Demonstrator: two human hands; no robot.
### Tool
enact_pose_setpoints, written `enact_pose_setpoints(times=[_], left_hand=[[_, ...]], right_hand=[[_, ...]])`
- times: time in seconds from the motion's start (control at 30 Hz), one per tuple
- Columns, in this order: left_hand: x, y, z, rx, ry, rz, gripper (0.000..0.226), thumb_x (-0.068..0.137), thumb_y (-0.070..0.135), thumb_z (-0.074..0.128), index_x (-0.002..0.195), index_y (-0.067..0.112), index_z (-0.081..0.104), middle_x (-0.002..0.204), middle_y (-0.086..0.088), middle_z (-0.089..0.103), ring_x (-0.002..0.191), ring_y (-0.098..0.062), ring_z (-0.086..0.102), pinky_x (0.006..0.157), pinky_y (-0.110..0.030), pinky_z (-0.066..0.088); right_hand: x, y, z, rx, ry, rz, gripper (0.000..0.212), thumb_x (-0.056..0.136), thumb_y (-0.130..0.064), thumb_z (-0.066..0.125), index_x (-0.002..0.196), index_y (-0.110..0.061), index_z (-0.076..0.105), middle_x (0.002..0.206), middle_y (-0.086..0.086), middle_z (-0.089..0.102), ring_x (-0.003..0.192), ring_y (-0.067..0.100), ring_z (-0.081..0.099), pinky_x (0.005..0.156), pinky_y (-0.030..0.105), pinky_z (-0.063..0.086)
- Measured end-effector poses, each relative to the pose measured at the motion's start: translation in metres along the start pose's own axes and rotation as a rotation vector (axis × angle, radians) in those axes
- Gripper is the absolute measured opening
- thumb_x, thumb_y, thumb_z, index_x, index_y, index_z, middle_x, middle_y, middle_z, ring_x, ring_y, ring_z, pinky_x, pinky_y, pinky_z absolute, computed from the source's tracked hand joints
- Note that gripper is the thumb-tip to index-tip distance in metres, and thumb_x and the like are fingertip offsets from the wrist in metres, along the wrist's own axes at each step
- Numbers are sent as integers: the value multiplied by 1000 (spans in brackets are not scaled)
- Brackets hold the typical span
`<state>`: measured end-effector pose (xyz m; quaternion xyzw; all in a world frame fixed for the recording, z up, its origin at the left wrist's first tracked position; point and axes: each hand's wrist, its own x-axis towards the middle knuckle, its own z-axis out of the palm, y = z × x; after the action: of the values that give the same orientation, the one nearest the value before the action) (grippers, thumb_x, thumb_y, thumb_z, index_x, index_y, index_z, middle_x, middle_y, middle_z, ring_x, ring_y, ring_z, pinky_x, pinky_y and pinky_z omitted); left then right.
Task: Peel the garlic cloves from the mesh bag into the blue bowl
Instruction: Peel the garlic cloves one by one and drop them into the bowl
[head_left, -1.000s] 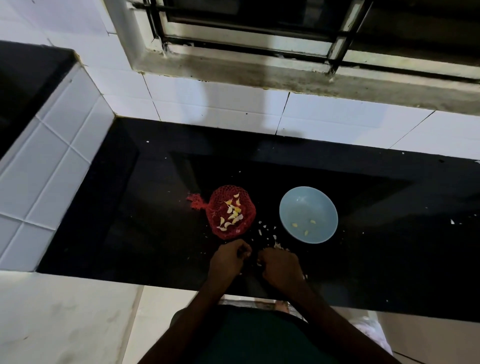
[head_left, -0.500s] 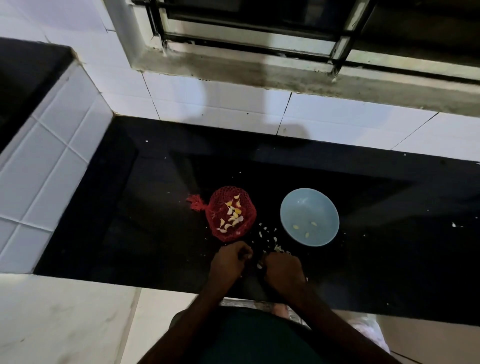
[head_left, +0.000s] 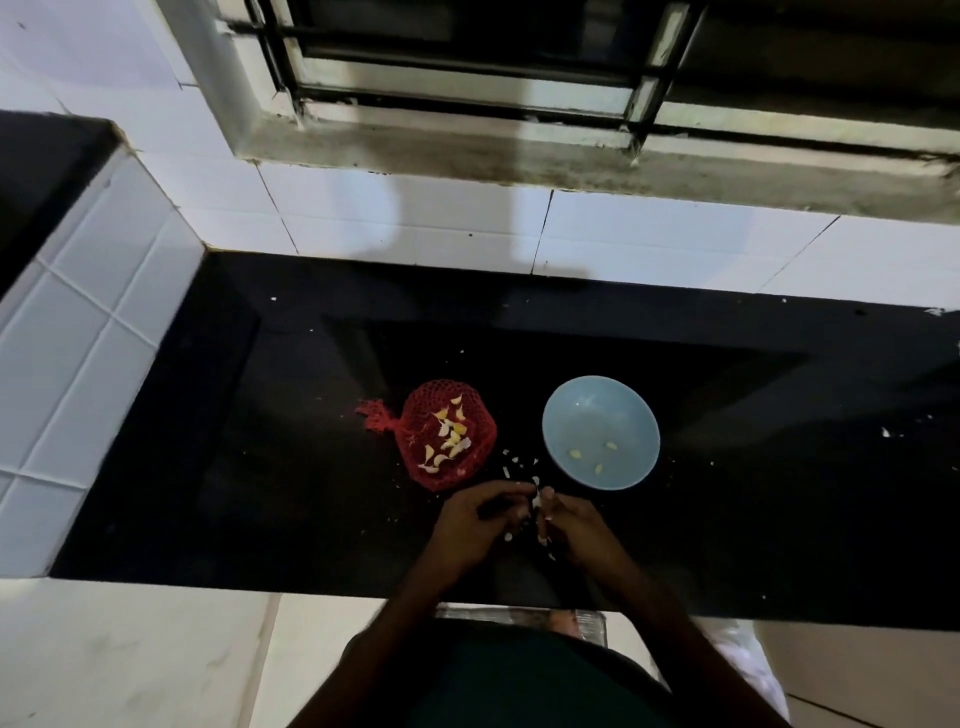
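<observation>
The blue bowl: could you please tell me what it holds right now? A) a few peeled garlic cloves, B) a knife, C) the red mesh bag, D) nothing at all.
A: a few small yellowish cloves lie on the bottom of the blue bowl, while the red mesh bag lies apart to its left.

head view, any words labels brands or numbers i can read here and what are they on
None can be read. The blue bowl is plain, the red mesh bag shows no tag, and the black counter and white wall tiles bear no print. The garlic clove pinched between the left hand and right hand bears no mark either.
</observation>
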<state>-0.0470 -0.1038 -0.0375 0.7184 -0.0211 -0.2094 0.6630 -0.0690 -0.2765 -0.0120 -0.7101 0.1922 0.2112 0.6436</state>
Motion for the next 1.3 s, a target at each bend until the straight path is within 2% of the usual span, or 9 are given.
enact_pose_setpoints(times=[0.1,0.27,0.4,0.5,0.6,0.77,0.9,1.13,1.3], left_hand=[[1,13,11,-56,56,35,25,85,0,77,109,7,79,105,-10,77,98,-19,74,87,-27,58],[-1,31,16,-88,127,69,17,85,2,77,94,15,80,93,-9,77,87,-23,74,82,-36,61],[-5,42,21,-92,138,38,11,89,8,76,98,13,77,94,-6,78,88,-25,75,82,-36,62],[-8,49,22,-83,158,19,10,88,9,77,98,9,75,88,-6,77,78,-16,74,74,-25,58],[-10,56,25,-95,153,-1,8,86,7,77,92,13,76,85,-5,77,75,-13,72,72,-23,57],[-12,61,30,-80,100,-2,8,89,9,74,96,10,77,89,-8,77,75,-15,70,72,-21,57],[-14,61,33,-99,93,-9,8,90,10,73,96,6,76,89,-12,76,76,-16,70,74,-22,57],[-20,68,40,-248,68,-66,16,89,17,69,99,5,75,94,-11,76,89,-21,70,85,-32,58],[-21,72,40,-249,47,-27,23,89,22,68,101,2,74,101,-15,75,96,-28,71,87,-37,59]], right_hand=[[-8,-16,3,235,-52,29,35,100,-30,47,74,-12,60,46,-4,39,36,5,31,37,17,23],[-12,-25,4,239,-45,26,44,98,-42,49,66,-23,73,47,-2,37,33,9,27,38,17,18],[-18,-32,-5,248,20,-166,35,103,-27,50,75,-17,68,59,1,57,50,14,53,48,23,40],[-14,-31,-24,37,34,-389,12,101,-10,59,89,-8,61,79,13,62,67,23,56,59,29,45],[-12,-34,-38,-125,15,-522,9,94,-9,69,99,-16,72,98,-1,72,84,14,69,70,25,54],[-13,-38,-50,-249,27,-649,12,87,-10,75,96,-19,76,96,-6,71,88,9,68,74,19,53],[-14,-37,-59,-466,85,-830,10,88,-18,76,98,-21,77,97,-11,69,92,6,68,76,29,57],[-24,-45,-60,-713,109,-974,7,101,-25,60,103,-23,66,102,-11,63,90,8,64,69,33,53],[-33,-49,-60,-815,128,-959,12,101,-33,52,105,-25,59,106,-13,56,86,7,60,64,31,52]])
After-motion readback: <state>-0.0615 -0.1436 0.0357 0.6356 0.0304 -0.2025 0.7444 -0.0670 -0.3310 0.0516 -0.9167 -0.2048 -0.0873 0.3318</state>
